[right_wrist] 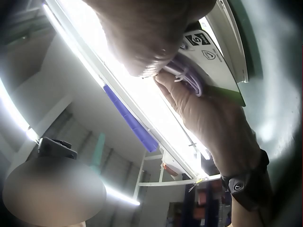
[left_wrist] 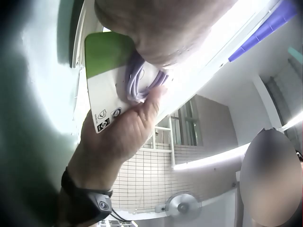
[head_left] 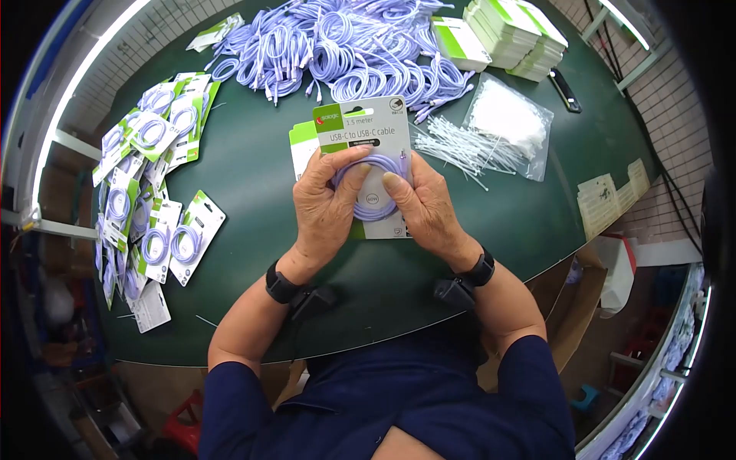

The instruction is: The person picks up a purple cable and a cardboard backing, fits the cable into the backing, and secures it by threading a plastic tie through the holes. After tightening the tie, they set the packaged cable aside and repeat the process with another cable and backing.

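A white and green packaging card point(head_left: 360, 138), printed "USB-C to USB-C cable", is held upright between both hands. On its front lies a coiled lilac USB-C cable point(head_left: 373, 162). My left hand point(head_left: 326, 203) grips the card's left side, its thumb over the coil. Opposite, my right hand point(head_left: 431, 207) grips the right side, thumb pressing on the coil's right part. The fingers behind the card are mostly hidden. In the right wrist view a thin white tie point(right_wrist: 180, 76) crosses the cable point(right_wrist: 191, 80). Behind the held card, more green and white cards point(head_left: 302, 136) show on the table.
Bundled lilac cables point(head_left: 330, 50) are heaped at the back of the green table point(head_left: 253, 161). Finished-looking carded cables point(head_left: 153, 169) pile up at left. Stacked cards point(head_left: 506, 34), loose white cable ties point(head_left: 464, 146), a bag of ties point(head_left: 510, 115) and a black cutter point(head_left: 565, 90) lie right.
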### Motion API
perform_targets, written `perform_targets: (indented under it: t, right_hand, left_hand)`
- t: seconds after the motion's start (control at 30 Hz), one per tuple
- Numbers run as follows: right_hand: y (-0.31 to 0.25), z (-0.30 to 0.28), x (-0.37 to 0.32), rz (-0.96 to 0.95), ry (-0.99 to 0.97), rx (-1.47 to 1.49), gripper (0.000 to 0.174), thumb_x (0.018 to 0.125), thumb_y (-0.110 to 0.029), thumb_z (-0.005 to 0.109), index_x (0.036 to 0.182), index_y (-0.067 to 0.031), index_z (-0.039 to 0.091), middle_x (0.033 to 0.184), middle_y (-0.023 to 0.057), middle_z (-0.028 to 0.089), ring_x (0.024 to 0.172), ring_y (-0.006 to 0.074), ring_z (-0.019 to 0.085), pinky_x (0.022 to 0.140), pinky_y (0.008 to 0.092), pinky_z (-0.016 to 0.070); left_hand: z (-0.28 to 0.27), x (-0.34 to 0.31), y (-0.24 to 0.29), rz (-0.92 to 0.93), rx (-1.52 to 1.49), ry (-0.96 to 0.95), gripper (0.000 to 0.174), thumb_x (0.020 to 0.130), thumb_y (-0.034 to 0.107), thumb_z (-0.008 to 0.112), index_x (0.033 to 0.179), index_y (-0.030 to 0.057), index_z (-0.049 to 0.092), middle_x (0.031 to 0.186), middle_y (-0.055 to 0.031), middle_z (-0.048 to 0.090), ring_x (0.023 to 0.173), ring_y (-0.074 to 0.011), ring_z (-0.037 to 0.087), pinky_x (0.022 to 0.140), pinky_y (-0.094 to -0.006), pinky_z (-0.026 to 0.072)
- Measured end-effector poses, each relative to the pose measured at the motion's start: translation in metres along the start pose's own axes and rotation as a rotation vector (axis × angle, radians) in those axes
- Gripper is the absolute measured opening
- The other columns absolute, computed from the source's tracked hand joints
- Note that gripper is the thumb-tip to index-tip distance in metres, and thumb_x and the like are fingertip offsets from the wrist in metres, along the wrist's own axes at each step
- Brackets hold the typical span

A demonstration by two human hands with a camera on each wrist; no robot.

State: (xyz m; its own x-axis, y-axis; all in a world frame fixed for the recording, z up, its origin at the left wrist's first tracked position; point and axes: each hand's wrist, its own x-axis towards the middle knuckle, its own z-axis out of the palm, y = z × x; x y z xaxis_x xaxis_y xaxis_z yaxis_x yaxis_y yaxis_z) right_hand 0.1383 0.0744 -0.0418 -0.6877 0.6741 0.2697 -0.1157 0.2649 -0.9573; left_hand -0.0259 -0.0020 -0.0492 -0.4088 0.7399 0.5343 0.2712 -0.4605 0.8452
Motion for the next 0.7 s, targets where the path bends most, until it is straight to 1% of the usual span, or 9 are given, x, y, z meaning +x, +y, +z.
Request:
perform_targets:
  t: [0.1, 0.13, 0.17, 0.23, 0.3, 0.4, 0.43, 0.53, 0.7]
  right_hand:
    - [0.001, -0.005, 0.001, 0.054, -0.018, 0.138, 0.049, 0.112, -0.030, 0.061, 0.147, 0.0033, 0.053, 0.128, 0.0127, 0.070, 0.110, 0.0134, 0.066, 0.096, 0.0307, 0.0551]
    - [0.000, -0.005, 0.000, 0.087, -0.017, 0.218, 0.048, 0.112, -0.028, 0.063, 0.147, 0.0036, 0.054, 0.129, 0.0130, 0.070, 0.110, 0.0130, 0.067, 0.095, 0.0308, 0.0558]
    - [-0.001, -0.002, 0.000, 0.089, -0.027, 0.211, 0.048, 0.112, -0.028, 0.063, 0.147, 0.0036, 0.054, 0.129, 0.0130, 0.070, 0.110, 0.0130, 0.067, 0.095, 0.0308, 0.0558]
    - [-0.006, 0.013, 0.001, -0.028, 0.151, 0.167, 0.046, 0.106, -0.019, 0.070, 0.144, 0.0035, 0.056, 0.122, 0.0163, 0.072, 0.100, 0.0145, 0.071, 0.086, 0.0300, 0.0585]
    - [-0.011, 0.015, 0.001, -0.088, 0.230, 0.141, 0.046, 0.103, -0.014, 0.073, 0.143, 0.0034, 0.057, 0.119, 0.0179, 0.073, 0.095, 0.0152, 0.073, 0.082, 0.0297, 0.0599]
    - [-0.014, 0.013, 0.000, -0.201, 0.379, -0.340, 0.055, 0.094, -0.001, 0.080, 0.144, 0.0039, 0.058, 0.136, 0.0222, 0.069, 0.110, 0.0247, 0.074, 0.086, 0.0335, 0.0623]
    - [-0.014, 0.012, 0.000, -0.198, 0.378, -0.342, 0.055, 0.094, -0.001, 0.080, 0.144, 0.0039, 0.058, 0.136, 0.0222, 0.069, 0.110, 0.0247, 0.074, 0.086, 0.0335, 0.0623]
    - [-0.012, 0.006, 0.007, -0.520, 0.328, -0.783, 0.053, 0.087, 0.002, 0.083, 0.137, 0.0004, 0.067, 0.139, 0.0249, 0.067, 0.111, 0.0339, 0.076, 0.088, 0.0380, 0.0642]
    - [-0.002, 0.006, 0.005, -0.599, 0.300, -0.851, 0.045, 0.086, 0.002, 0.082, 0.130, -0.0033, 0.074, 0.141, 0.0236, 0.066, 0.118, 0.0402, 0.073, 0.093, 0.0436, 0.0639]
  left_hand:
    - [0.010, 0.003, 0.018, -0.175, -0.258, 0.076, 0.026, 0.098, 0.000, 0.075, 0.124, 0.0048, 0.076, 0.121, -0.0104, 0.073, 0.108, -0.0188, 0.072, 0.094, -0.0308, 0.0564]
    - [0.007, 0.003, 0.016, -0.171, -0.263, 0.090, 0.026, 0.098, 0.000, 0.075, 0.124, 0.0048, 0.076, 0.121, -0.0104, 0.073, 0.108, -0.0188, 0.072, 0.094, -0.0308, 0.0564]
    - [0.001, 0.005, 0.014, -0.149, -0.198, 0.027, 0.026, 0.098, 0.000, 0.075, 0.124, 0.0048, 0.076, 0.121, -0.0106, 0.074, 0.108, -0.0191, 0.072, 0.094, -0.0312, 0.0565]
    - [-0.009, 0.005, 0.009, -0.107, -0.065, -0.103, 0.027, 0.097, 0.000, 0.075, 0.124, 0.0049, 0.076, 0.121, -0.0110, 0.075, 0.109, -0.0198, 0.073, 0.093, -0.0320, 0.0569]
    - [-0.008, 0.004, 0.006, -0.089, -0.020, -0.073, 0.027, 0.097, 0.000, 0.075, 0.123, 0.0050, 0.076, 0.119, -0.0113, 0.076, 0.108, -0.0199, 0.073, 0.092, -0.0321, 0.0572]
    - [-0.006, 0.002, 0.003, -0.062, 0.072, -0.038, 0.028, 0.096, 0.000, 0.076, 0.123, 0.0052, 0.076, 0.116, -0.0118, 0.077, 0.106, -0.0201, 0.074, 0.090, -0.0323, 0.0579]
    - [-0.005, 0.001, 0.002, -0.053, 0.086, -0.032, 0.027, 0.095, 0.000, 0.076, 0.122, 0.0054, 0.076, 0.114, -0.0119, 0.078, 0.105, -0.0204, 0.075, 0.089, -0.0324, 0.0582]
    - [-0.003, 0.000, 0.000, -0.039, 0.109, -0.027, 0.027, 0.095, 0.000, 0.077, 0.121, 0.0057, 0.076, 0.111, -0.0122, 0.079, 0.102, -0.0210, 0.076, 0.087, -0.0326, 0.0589]
    - [-0.005, 0.002, 0.003, 0.041, 0.186, -0.042, 0.027, 0.094, 0.002, 0.080, 0.120, 0.0071, 0.077, 0.112, -0.0121, 0.079, 0.102, -0.0239, 0.077, 0.089, -0.0341, 0.0598]
